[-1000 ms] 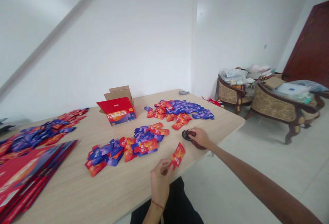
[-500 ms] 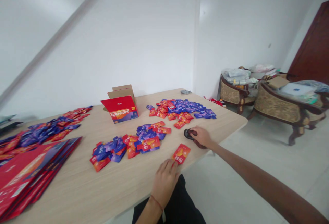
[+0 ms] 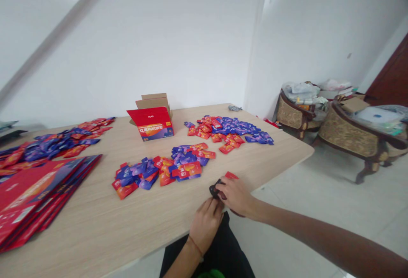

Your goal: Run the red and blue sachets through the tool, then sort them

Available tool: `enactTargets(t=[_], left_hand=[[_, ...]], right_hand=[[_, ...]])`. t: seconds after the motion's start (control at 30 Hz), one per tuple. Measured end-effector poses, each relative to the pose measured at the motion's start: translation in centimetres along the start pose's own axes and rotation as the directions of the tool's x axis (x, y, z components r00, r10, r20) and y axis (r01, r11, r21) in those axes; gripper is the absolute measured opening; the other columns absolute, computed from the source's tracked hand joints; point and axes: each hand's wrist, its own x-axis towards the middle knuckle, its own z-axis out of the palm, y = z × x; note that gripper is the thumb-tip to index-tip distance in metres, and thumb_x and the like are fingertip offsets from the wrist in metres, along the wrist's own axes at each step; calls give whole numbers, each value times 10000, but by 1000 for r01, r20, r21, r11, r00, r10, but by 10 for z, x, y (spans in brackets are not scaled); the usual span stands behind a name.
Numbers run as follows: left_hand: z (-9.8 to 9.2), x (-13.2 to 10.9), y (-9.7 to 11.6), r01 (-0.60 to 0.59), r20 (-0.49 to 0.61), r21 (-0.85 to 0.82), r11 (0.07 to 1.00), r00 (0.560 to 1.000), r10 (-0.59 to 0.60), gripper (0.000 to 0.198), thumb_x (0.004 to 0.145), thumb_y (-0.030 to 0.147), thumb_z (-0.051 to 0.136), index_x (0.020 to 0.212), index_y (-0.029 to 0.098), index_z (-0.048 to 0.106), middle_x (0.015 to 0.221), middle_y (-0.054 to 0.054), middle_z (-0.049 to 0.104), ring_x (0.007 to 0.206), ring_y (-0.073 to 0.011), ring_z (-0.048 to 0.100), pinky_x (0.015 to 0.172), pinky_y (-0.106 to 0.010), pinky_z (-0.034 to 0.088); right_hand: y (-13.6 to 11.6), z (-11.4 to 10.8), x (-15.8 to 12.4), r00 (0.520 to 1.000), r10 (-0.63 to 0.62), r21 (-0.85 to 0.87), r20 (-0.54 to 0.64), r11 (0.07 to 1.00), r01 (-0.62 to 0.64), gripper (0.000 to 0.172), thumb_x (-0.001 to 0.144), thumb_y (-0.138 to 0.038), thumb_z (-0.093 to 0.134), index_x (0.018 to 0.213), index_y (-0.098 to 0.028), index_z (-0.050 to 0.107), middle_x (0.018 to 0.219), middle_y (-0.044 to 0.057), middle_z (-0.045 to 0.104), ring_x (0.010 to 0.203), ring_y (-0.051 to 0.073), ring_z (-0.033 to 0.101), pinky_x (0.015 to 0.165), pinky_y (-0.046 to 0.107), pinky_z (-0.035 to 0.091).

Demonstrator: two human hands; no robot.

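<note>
My right hand (image 3: 236, 195) is closed round a dark tool (image 3: 216, 188) with a rounded black end and a reddish-brown handle. It rests over a red sachet (image 3: 231, 175), so only the sachet's far corner shows. My left hand (image 3: 206, 218) lies at the table's front edge, its curled fingers together at the sachet's near end, right beside the tool. That contact is partly hidden. Farther in, a small pile of red and purple sachets (image 3: 186, 170) adjoins another small pile (image 3: 135, 179) on its left.
An open red carton (image 3: 155, 126) stands at the back of the table (image 3: 153, 214). A larger sachet heap (image 3: 226, 130) lies right of it, another heap (image 3: 57, 144) at far left. Flattened red cartons (image 3: 41, 197) are stacked front left. Loaded armchairs (image 3: 349, 135) stand beyond on the right.
My right hand has moved left and nearer with the dark tool, onto the red sachet, which it now mostly covers. My left hand has stayed at the sachet's near end. The view has shifted slightly.
</note>
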Motion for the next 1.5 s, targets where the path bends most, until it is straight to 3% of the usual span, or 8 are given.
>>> enactTargets(t=[0.17,0.37,0.53,0.67,0.77,1.2,1.33,1.5], left_hand=[[2,-1,-2,-8,-4,-29,1000,1000,8,341,952,108,557,1289,144,593,1194,-113,663,1092,-253,646,930,-397,583],[1,-2,-2,-4,-24,-34,999,1000,4,334,930,105,585,1260,152,607,1200,-103,668,1110,-254,641,957,-401,577],[2,-2,-1,-9,-40,-17,1000,999,9,347,924,103,589,1267,150,601,1199,-106,665,1086,-264,644,921,-405,589],[1,-1,0,10,-29,-2,1000,1000,-10,261,920,103,586,1171,153,636,1082,-97,680,980,-264,657,835,-415,604],[-1,0,1,26,-5,-5,1000,1000,-26,237,939,102,549,1146,166,643,1035,-93,675,951,-250,660,813,-399,605],[-5,2,1,25,8,-27,999,1000,-25,331,972,139,530,1294,173,597,1180,-112,671,1090,-254,654,938,-410,594],[-10,4,3,29,15,-23,999,999,-29,345,946,140,569,1289,169,597,1179,-105,667,1087,-252,652,939,-411,595],[-11,4,4,29,3,-11,1000,1000,-29,357,928,126,567,1278,192,595,1184,-96,663,1093,-246,650,950,-408,591]], right_hand=[[45,6,18,996,82,-71,41,994,-79,221,937,-235,536,1013,-235,744,1026,60,692,837,177,640,716,275,398],[88,-28,37,979,194,-133,60,974,-184,221,889,-215,587,1018,-243,764,991,55,712,937,196,654,766,265,394],[52,-43,20,977,156,-2,-143,987,-158,285,949,-296,526,1153,-289,724,1040,31,696,898,173,644,743,267,387],[11,-17,9,1000,5,78,-9,997,-4,209,913,-298,583,1026,-276,757,954,27,700,842,170,631,724,266,387],[7,4,11,998,-41,76,40,996,38,213,913,-245,563,999,-265,757,958,33,701,836,174,621,727,269,391],[161,3,34,979,204,-41,-23,978,-205,205,884,-295,617,1015,-257,769,1017,57,713,925,201,656,774,260,405],[191,16,23,913,363,326,-188,899,-291,255,847,-390,635,987,-218,761,995,62,750,957,227,667,825,277,450],[206,36,11,819,504,694,-275,694,-194,335,808,-472,623,929,-185,746,919,68,781,877,266,703,780,324,526]])
